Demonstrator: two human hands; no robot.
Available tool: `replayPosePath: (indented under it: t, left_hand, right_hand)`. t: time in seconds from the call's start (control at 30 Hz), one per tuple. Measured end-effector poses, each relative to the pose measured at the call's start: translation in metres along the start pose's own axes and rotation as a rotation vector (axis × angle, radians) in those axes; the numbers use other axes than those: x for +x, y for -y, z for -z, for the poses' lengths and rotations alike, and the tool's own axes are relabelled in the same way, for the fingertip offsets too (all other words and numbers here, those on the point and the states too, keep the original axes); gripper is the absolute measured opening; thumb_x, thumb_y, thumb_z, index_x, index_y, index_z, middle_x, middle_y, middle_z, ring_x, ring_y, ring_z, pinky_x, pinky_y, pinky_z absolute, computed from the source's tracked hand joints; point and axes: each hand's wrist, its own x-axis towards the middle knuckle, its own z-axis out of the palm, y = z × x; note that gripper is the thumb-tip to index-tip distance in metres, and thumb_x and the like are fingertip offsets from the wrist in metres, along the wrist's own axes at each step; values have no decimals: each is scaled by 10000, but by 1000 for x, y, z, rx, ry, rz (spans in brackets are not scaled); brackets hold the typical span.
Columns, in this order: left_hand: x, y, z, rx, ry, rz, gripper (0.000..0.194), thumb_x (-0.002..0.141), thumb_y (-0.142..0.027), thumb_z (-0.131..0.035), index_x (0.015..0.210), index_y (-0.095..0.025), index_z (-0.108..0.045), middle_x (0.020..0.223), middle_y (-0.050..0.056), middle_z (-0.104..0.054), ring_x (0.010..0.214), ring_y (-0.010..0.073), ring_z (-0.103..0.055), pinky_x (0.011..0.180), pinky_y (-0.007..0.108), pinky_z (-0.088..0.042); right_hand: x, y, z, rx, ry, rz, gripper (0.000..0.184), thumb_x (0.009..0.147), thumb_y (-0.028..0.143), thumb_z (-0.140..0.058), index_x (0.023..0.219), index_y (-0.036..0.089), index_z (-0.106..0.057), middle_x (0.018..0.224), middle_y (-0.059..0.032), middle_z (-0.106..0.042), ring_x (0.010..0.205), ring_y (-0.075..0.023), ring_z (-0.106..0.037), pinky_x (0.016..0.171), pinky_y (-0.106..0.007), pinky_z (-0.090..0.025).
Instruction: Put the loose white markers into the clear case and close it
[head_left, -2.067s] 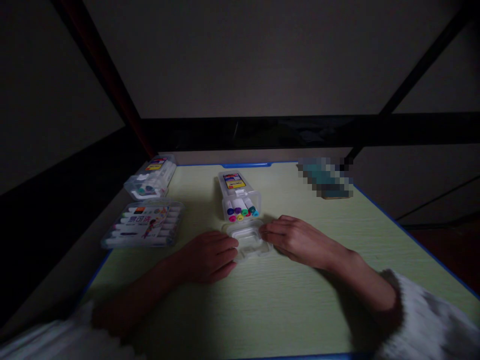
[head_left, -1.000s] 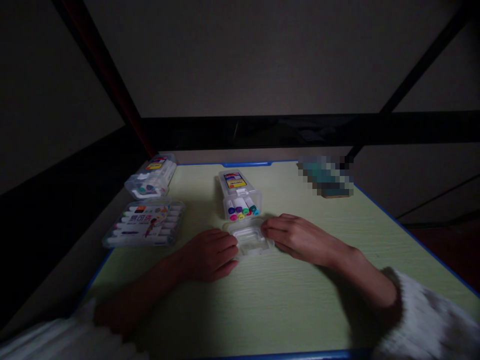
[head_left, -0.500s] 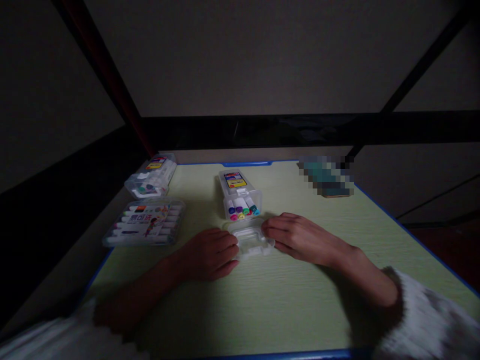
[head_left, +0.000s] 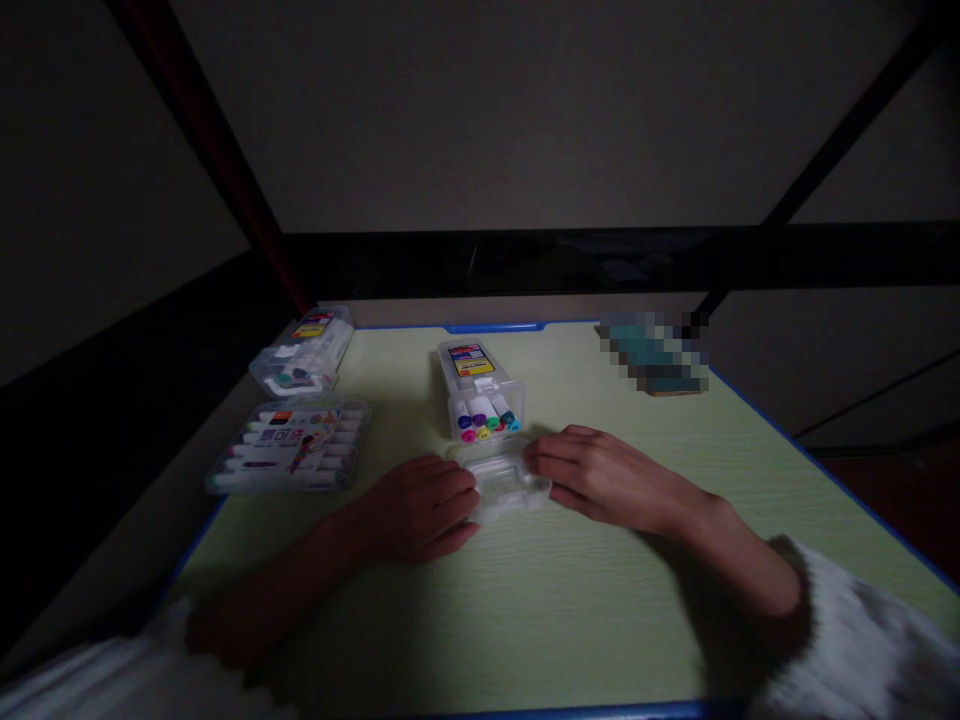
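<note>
Between my hands, a clear plastic lid (head_left: 501, 482) with a raised rim lies at the near end of the marker case. My left hand (head_left: 420, 508) grips its left side with curled fingers. At the lid's right edge, the fingertips of my right hand (head_left: 592, 472) are closed on it. Just beyond stands the clear marker case (head_left: 468, 366), which has a yellow and blue label. Its near end shows the coloured caps of several markers (head_left: 486, 415). Fingers partly hide both sides of the lid.
On the left lie a flat clear pack of markers (head_left: 292, 445) and, behind it, another marker case (head_left: 306, 350). A pixelated flat object (head_left: 651, 358) rests at the back right. The pale green table (head_left: 540, 620) has a blue edge and handle.
Almost nothing differs. Both hands and the lid have shifted very slightly to the right; the hold on the lid looks the same.
</note>
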Motion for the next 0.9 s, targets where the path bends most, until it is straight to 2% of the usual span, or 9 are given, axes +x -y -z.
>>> replayPosePath:
  t: [0.5,0.9]
  left_hand:
    - [2,0,2,77,-57,0,117,879,-207,-430,903,-122,-506,793,61,-627,690,150,-578,638,266,-459]
    - [1,1,1,89,-82,36,179,890,-248,-406,960,-117,-505,809,72,-641,691,155,-589,637,267,-479]
  right_hand:
    - [0,1,2,-3,-2,0,147,836,233,-458,932,155,-538,965,-75,-587,852,-194,-558,777,-370,-454]
    - [0,1,1,-14,-29,4,197,866,281,-398,926,151,-532,953,-83,-596,835,-190,-568,762,-368,-457]
